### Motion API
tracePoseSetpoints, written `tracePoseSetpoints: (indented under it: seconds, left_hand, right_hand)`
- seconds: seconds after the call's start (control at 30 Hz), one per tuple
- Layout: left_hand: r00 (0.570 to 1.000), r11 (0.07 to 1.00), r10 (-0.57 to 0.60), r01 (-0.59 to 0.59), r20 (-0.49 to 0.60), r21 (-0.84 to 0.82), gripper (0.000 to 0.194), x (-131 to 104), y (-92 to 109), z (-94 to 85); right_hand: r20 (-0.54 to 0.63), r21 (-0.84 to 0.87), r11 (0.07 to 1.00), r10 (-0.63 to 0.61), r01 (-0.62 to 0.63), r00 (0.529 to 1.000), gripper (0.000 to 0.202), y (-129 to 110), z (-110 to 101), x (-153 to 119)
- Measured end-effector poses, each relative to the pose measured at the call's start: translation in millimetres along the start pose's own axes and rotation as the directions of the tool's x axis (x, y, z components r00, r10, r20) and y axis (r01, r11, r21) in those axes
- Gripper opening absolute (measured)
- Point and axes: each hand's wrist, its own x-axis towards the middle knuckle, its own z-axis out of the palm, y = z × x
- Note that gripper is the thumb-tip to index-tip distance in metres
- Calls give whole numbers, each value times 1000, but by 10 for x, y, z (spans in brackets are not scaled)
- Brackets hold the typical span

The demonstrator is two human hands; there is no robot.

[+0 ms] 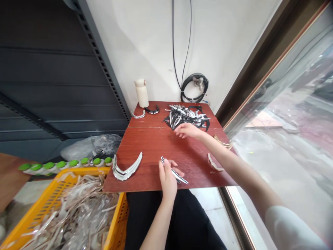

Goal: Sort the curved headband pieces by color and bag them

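Observation:
Near the front edge of the table, my left hand [168, 177] is closed on a few slim black-and-silver curved strips [181, 177], their ends poking out past the fingers. My right hand [188, 131] reaches forward with its fingers loosely apart and nothing visible in them. Just beyond it lies a tangled pile of black and silver curved strips [186, 116]. Silver curved strips [126, 173] are nested together at the front left. Gold-coloured strips [223, 143] lie at the right edge, partly behind my right forearm, with a pale silver strip [213, 164] nearer me.
A reddish-brown table [153, 142] stands against a white wall. At its back left are a cream jug [141, 93], a silver arc [138, 115] and a black arc [153, 111]. Coiled black cable [184, 92] rests at the back. A yellow crate [49, 189] of strips and plastic is at left.

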Motion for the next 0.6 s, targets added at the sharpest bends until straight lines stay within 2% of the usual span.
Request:
tracePoseSetpoints:
  seconds: [0.07, 0.2, 0.4, 0.6]
  left_hand:
    - [1000, 999, 16, -15, 21, -38, 46, -9, 13, 4]
    - [997, 988, 63, -55, 51, -144, 43, -20, 18, 8]
    - [997, 978, 49, -35, 64, -204, 41, 14, -28, -17]
    - [997, 962, -23, 41, 70, -271, 44, 36, 1, -28]
  right_hand:
    - [-156, -113, 993, 24, -42, 988, 21, 61, -105, 293]
    - [-290, -268, 953, 59, -140, 955, 22, 145, -165, 681]
    - [-380, -389, 868, 154, -309, 912, 52, -2, -7, 921]
    - [-338, -408, 852, 193, -328, 921, 40, -227, 101, 1016]
